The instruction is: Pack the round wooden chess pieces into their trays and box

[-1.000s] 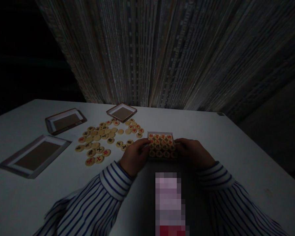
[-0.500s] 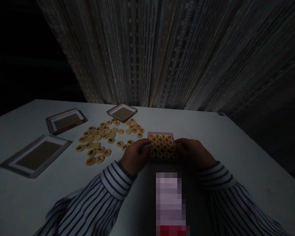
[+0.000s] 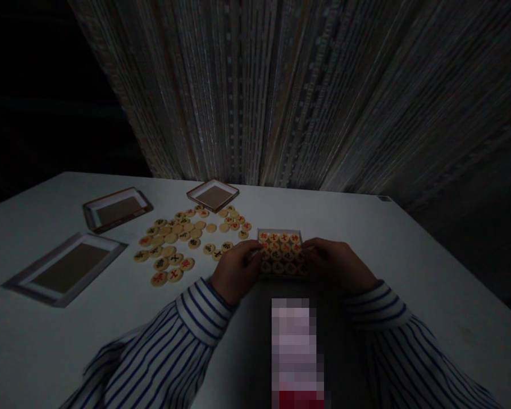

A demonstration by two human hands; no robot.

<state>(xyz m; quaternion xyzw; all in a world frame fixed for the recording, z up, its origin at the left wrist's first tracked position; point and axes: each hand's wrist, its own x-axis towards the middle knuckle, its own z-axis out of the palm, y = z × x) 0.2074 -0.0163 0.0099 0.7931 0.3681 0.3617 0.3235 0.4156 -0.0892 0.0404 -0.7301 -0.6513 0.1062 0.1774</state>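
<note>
A small box (image 3: 280,230) stands in front of me on the white table, filled with rows of round xiangqi pieces (image 3: 284,255) with red and black characters facing up. My left hand (image 3: 235,271) grips its left side, fingers on the edge and thumb closer to me. On the opposite side, my right hand (image 3: 344,264) is closed at the box's right edge, its fingertips partly lost in shadow. Left of the box, several loose xiangqi pieces (image 3: 174,229) are spread over the table, some face up and some blank side up.
Three shallow box parts lie beyond the loose pieces: a grey-edged tray (image 3: 24,284) at left, a brown-edged tray (image 3: 88,218) behind it, and another tray (image 3: 216,209) near the back edge. A string curtain (image 3: 247,91) hangs behind the white table (image 3: 430,295). The light is dim.
Both hands keep their hold on the box, with no clear movement of the pieces. Only the view has shifted very slightly.
</note>
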